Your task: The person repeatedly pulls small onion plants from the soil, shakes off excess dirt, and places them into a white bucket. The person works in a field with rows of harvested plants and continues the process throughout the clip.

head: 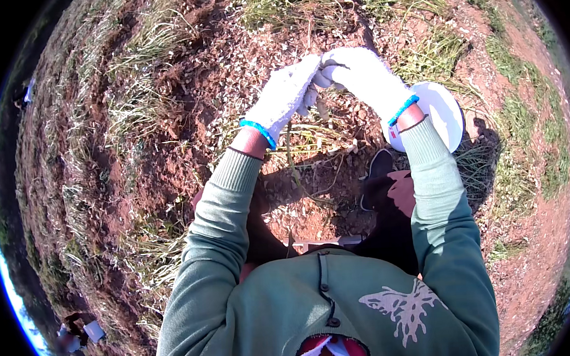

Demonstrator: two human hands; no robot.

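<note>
My left hand (285, 88), in a white knit glove with a blue cuff, is closed around a pulled plant, apparently peanut. Its thin green stem (291, 153) trails down from beneath the glove towards my lap. My right hand (359, 75), gloved the same way, meets the left at the fingertips with its fingers bent inward. What lies between those fingertips is hidden. Pale pods (322, 109) show just below the two hands. A white bucket (439, 114) stands beside my right wrist, partly covered by that forearm.
Uprooted plants (290, 6) lie in rows on reddish soil (186, 130). More plants (428, 57) lie beyond the bucket. My dark shoe (380, 165) is close to the bucket. Two people (71, 334) (26, 92) appear far off at the left rim, one near a pale container (94, 331).
</note>
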